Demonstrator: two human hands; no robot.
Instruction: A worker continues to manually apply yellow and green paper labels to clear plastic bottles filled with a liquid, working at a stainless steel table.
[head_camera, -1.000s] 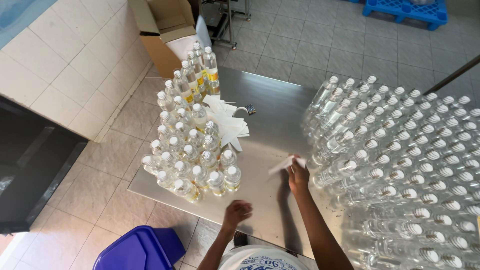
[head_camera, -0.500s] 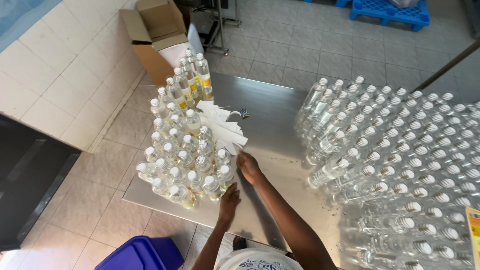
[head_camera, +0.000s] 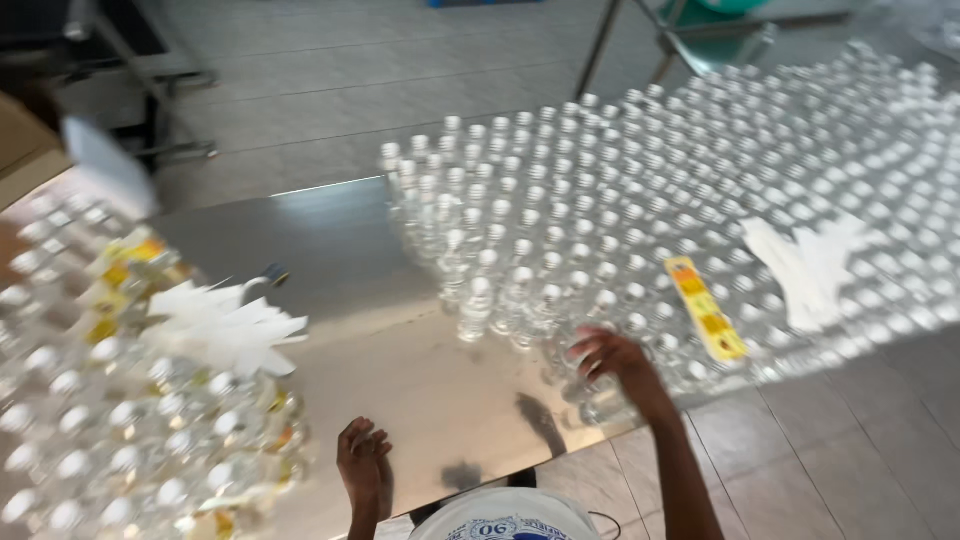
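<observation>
1. The right hand (head_camera: 612, 362) is seen closed around a clear bottle (head_camera: 590, 385) at the near edge of the unlabelled bottles (head_camera: 640, 200).
2. The left hand (head_camera: 362, 462) is held open, empty, over the steel table (head_camera: 400, 370).
3. Labelled bottles (head_camera: 130, 400) are grouped at the left, fewer than the unlabelled; most work is judged to remain.

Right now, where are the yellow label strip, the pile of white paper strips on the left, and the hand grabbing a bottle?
Yellow label strip (head_camera: 706, 308): head view, its middle.
White paper strips (head_camera: 228, 326): head view, pile's centre.
Right hand (head_camera: 612, 358): head view, its back.
</observation>
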